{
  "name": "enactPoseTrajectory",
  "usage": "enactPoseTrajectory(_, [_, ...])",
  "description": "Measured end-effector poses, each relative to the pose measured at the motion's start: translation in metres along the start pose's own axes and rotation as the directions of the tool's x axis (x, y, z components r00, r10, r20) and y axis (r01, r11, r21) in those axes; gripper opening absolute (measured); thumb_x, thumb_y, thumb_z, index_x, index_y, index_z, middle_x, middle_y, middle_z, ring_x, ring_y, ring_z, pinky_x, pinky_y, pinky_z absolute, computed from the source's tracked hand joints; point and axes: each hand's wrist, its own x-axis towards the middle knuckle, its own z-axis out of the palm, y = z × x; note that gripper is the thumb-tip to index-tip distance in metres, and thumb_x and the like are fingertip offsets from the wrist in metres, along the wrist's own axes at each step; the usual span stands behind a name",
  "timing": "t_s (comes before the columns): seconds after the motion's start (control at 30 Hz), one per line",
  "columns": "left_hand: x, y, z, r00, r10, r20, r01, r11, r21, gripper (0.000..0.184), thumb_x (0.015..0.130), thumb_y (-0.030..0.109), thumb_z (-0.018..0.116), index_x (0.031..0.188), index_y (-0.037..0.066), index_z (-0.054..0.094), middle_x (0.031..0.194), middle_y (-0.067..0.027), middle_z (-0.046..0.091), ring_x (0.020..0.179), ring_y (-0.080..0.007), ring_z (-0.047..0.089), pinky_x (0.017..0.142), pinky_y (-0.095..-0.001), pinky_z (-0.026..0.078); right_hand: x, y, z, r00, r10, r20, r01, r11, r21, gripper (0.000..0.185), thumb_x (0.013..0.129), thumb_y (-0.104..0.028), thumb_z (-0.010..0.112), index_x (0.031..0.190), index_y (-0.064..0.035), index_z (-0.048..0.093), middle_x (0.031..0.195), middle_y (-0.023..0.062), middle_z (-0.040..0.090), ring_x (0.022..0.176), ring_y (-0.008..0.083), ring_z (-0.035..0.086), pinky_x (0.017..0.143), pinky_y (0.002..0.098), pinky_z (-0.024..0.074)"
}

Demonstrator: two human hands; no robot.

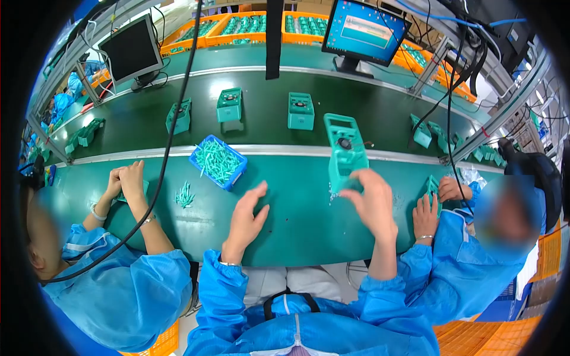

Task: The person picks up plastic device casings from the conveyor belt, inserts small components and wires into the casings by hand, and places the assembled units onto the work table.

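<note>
My right hand [375, 204] is at the near end of a teal plastic housing [347, 155], with fingers and thumb around its lower corner. The housing has a rectangular opening at its far end and a small dark round part with a short wire in its middle. It reaches across the metal rail between worktable and belt. Small whitish bits [332, 194] lie by its lower end. My left hand [245, 219] is over the green worktable, fingers and thumb apart, holding nothing. Beyond it stands a blue bin [236, 178] of small teal plastic pieces [217, 160].
Several similar housings [229, 105] sit on the dark green belt [261, 98] beyond the metal rail [267, 151]. A loose pile of teal pieces [184, 194] lies left. Co-workers' hands [127, 181] [426, 216] work on both sides. A black cable [172, 133] hangs across the left.
</note>
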Motion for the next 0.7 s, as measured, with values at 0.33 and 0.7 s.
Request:
enactPoseTrajectory(0.33, [0.0,-0.001,0.0,0.988,0.148,0.053,-0.156,0.963,0.222,0.015,0.091,0.01,0.071,0.102,0.01,0.08,0.136,-0.0092,0.069,0.124,-0.0332,0.063,0.115,-0.0504,0.042,0.163,0.164,0.092,0.976,0.159,0.148,-0.096,0.927,-0.362,0.054,0.076,-0.019,0.09,0.122,-0.0029,0.067,0.116,0.0177,0.07,0.109,0.0412,0.068,0.092,0.0487,0.0547])
enactPoseTrajectory(0.7, [0.001,-0.003,0.006,0.983,0.164,0.081,-0.181,0.945,0.272,0.017,0.09,0.01,0.074,0.105,0.014,0.081,0.134,-0.0061,0.069,0.122,-0.031,0.062,0.111,-0.0472,0.043,0.133,0.071,0.106,0.979,-0.157,0.13,0.172,0.977,-0.122,0.06,0.088,-0.015,0.08,0.14,-0.0051,0.052,0.142,0.0148,0.055,0.118,0.0398,0.064,0.088,0.0498,0.0577])
